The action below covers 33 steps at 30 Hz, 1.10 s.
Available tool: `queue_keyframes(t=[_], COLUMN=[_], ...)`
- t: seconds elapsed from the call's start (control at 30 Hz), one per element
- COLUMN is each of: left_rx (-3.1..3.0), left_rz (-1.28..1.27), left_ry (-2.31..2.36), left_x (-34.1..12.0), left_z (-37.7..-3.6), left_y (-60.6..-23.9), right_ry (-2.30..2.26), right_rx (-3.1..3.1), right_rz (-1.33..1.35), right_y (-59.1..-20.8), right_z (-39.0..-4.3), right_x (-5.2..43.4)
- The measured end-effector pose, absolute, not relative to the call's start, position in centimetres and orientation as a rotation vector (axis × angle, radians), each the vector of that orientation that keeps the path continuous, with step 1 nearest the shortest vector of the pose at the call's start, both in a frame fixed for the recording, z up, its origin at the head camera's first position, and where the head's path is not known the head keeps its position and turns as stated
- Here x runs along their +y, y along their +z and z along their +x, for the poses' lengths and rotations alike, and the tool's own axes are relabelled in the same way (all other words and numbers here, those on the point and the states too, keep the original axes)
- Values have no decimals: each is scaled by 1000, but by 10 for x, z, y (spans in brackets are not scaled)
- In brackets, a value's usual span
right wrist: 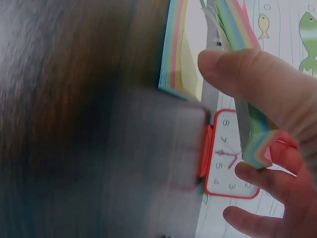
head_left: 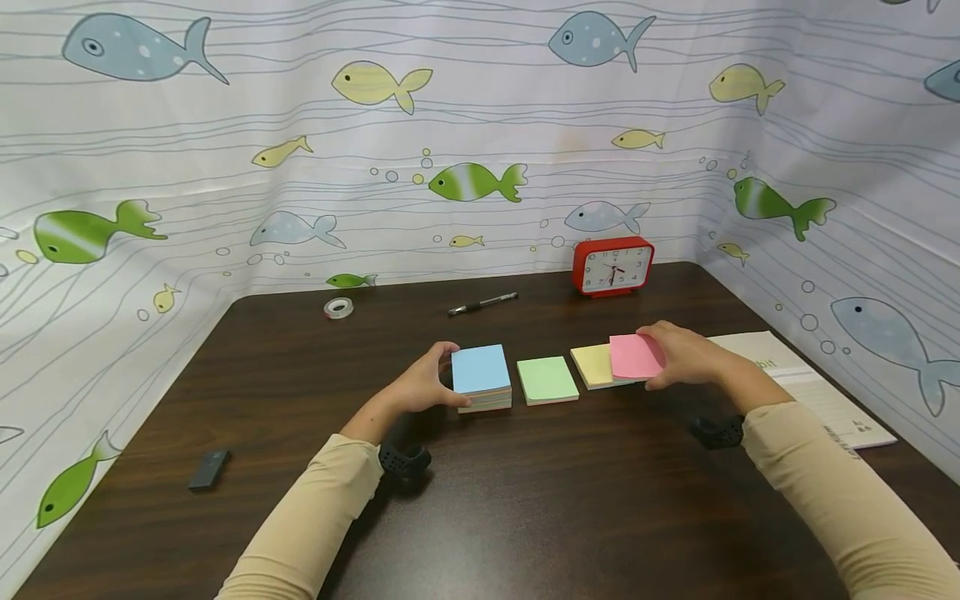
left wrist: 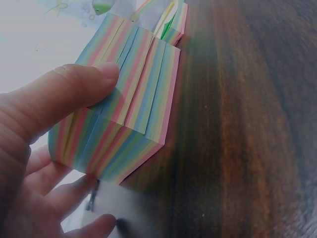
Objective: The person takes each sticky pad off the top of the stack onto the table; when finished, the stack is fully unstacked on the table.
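Note:
A tall stack of sticky notes [head_left: 482, 371] with a blue top sits on the table, and my left hand [head_left: 422, 382] grips it from the left side. In the left wrist view its striped edges [left wrist: 133, 94] show, with the thumb pressed on one side. My right hand [head_left: 678, 357] holds a pink-topped sticky note pad [head_left: 633, 357] by its right side. This pad, tilted in the right wrist view, overlaps a yellow-topped pad [head_left: 592, 365] lying on the table. Between the two hands lies a green-topped pad [head_left: 547, 380].
A red alarm clock [head_left: 613, 267] stands at the back right, with a pen [head_left: 483, 304] and a tape roll [head_left: 338, 308] farther left. A notebook [head_left: 813, 392] lies beyond the right hand. Near the left edge is a small dark box [head_left: 209, 470].

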<state>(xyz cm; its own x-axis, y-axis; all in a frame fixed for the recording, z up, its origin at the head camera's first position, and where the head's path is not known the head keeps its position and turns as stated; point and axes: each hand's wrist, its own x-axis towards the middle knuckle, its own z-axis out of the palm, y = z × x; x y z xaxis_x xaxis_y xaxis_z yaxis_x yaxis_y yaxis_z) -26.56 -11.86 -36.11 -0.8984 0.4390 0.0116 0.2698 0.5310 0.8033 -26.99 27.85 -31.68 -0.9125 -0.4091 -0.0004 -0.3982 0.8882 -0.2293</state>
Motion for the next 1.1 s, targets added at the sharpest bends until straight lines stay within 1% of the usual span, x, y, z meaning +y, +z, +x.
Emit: queue_keyframes(t=[0.77, 1.1], left_rx=[2576, 2583], left_rz=[623, 610], left_ry=[1299, 1293], left_x=[-118, -119], left_z=[-266, -266], left_y=[-363, -363], right_ry=[-50, 86], right_rx=[3102, 2993], right_rz=[-616, -571], right_y=[-313, -318], right_z=[-275, -288], right_x=[312, 310])
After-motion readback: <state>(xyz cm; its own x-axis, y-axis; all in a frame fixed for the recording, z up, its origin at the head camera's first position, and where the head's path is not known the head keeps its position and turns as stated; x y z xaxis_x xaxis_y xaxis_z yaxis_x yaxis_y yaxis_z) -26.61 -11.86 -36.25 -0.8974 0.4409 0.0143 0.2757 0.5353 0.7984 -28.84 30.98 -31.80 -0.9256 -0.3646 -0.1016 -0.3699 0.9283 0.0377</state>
